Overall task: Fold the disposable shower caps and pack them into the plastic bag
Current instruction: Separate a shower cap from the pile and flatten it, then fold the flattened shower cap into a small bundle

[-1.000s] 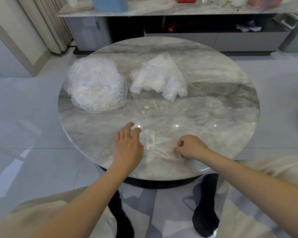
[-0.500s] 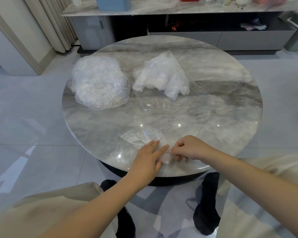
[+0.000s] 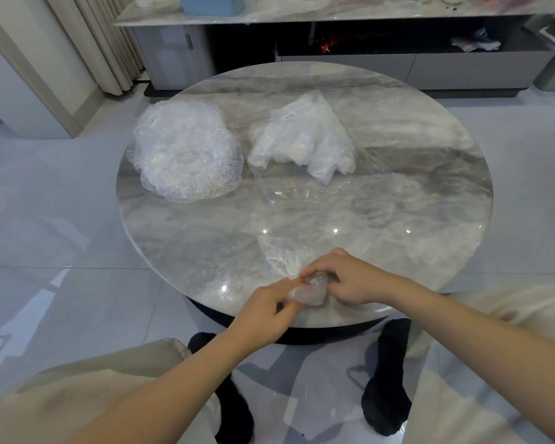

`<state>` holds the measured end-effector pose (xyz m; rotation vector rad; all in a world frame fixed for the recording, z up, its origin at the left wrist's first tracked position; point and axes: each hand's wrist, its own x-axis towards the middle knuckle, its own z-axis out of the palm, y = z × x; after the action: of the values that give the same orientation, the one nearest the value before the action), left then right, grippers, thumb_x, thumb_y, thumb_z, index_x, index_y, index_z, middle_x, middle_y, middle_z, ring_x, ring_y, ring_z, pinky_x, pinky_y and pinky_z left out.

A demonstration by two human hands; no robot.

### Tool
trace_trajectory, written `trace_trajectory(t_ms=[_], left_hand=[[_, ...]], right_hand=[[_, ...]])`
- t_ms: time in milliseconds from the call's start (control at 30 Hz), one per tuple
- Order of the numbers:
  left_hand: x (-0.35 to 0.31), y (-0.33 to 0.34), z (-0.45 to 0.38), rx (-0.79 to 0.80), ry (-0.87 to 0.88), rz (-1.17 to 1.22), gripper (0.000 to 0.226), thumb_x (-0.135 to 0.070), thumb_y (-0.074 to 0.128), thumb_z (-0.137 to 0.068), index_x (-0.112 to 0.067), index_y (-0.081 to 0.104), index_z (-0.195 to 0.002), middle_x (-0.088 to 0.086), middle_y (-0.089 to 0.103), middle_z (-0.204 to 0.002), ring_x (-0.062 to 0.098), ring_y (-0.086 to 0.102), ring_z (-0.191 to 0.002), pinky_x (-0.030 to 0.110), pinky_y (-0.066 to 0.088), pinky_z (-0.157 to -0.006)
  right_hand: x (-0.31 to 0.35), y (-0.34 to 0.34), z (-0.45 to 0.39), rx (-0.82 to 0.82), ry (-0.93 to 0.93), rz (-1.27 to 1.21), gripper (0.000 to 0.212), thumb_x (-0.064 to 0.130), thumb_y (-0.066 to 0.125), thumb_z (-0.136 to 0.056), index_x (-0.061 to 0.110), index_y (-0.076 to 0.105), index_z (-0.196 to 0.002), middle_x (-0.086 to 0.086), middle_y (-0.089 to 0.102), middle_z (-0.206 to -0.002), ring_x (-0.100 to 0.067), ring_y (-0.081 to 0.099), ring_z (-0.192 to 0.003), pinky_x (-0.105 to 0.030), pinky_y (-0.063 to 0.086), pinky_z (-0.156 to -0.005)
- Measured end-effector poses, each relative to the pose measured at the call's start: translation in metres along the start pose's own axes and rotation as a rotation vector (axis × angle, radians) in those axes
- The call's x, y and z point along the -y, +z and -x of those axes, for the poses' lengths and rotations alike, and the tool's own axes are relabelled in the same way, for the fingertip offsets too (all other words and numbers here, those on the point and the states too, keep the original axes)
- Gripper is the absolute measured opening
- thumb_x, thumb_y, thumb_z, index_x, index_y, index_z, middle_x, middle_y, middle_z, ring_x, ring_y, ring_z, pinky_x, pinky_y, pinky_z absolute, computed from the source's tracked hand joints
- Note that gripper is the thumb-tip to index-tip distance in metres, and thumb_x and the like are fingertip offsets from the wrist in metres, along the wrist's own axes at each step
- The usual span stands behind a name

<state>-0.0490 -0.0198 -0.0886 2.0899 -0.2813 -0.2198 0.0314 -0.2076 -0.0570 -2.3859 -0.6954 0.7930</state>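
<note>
Folding is in hand: at the near edge of the round grey marble counter (image 3: pixel 398 219), the left hand (image 3: pixel 266 310) and right hand (image 3: pixel 350 278) both pinch one thin, crinkled clear shower cap (image 3: pixel 311 291), half rolled (its loose end trails farther in). Next, I judge: finish the roll, then carry it to the clear plastic bag (image 3: pixel 305 145) lying far centre, beside the unfolded heap of clear caps (image 3: pixel 186 152) at far left.

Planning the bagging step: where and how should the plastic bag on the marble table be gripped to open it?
Probably at the plastic bag's empty clear end nearest the person, coming from the near side and pinching one layer. The folded caps bulk out the far end, so the flat near part is free to lift. Whether the mouth lies there cannot be told. Both the left hand and right hand hold a shower cap.
</note>
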Motion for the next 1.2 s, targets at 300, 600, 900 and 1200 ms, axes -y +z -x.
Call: trace_trajectory(t_ms=[300, 600, 900, 1200], left_hand=[[-0.009, -0.013, -0.032, -0.317, -0.384, 0.156, 0.037, -0.031, 0.042, -0.099, -0.012, 0.060, -0.073, 0.004, 0.047, -0.061, 0.014, 0.046, -0.060, 0.026, 0.040, -0.059], [0.001, -0.016, -0.055, -0.355, -0.436, 0.009, 0.039, -0.028, 0.048, -0.097, -0.013, 0.041, -0.062, 0.000, 0.044, -0.054, 0.026, 0.055, -0.056, 0.038, 0.052, -0.062], [0.007, -0.020, -0.059, -0.407, -0.408, -0.297, 0.026, -0.039, 0.055, -0.092, -0.015, 0.044, -0.096, -0.001, 0.056, -0.080, 0.017, 0.054, -0.070, 0.029, 0.037, -0.055], [0.015, -0.011, -0.038, -0.401, 0.291, -0.745, 0.029, -0.031, 0.048, -0.083, -0.010, 0.060, -0.098, 0.009, 0.061, -0.106, 0.025, 0.055, -0.101, 0.032, 0.032, -0.089]], right_hand=[[0.000, 0.004, -0.007, -0.121, 0.009, -0.032, 0.027, 0.032, 0.068, -0.084, 0.020, 0.048, -0.070, 0.009, 0.046, -0.070, -0.003, 0.038, -0.071, -0.018, 0.032, -0.063], [0.003, 0.025, -0.016, -0.402, 0.135, -0.070, 0.009, 0.024, 0.059, -0.091, 0.015, 0.058, -0.089, 0.010, 0.053, -0.068, -0.006, 0.050, -0.066, -0.022, 0.043, -0.063], [-0.002, 0.033, -0.018, -0.398, 0.081, 0.013, 0.012, 0.012, 0.052, -0.087, 0.019, 0.045, -0.095, 0.004, 0.050, -0.068, -0.009, 0.041, -0.069, -0.026, 0.038, -0.059], [-0.002, 0.032, -0.019, -0.409, 0.081, -0.016, 0.017, 0.010, 0.052, -0.085, 0.021, 0.042, -0.095, 0.002, 0.049, -0.067, -0.009, 0.041, -0.065, -0.026, 0.036, -0.057]])
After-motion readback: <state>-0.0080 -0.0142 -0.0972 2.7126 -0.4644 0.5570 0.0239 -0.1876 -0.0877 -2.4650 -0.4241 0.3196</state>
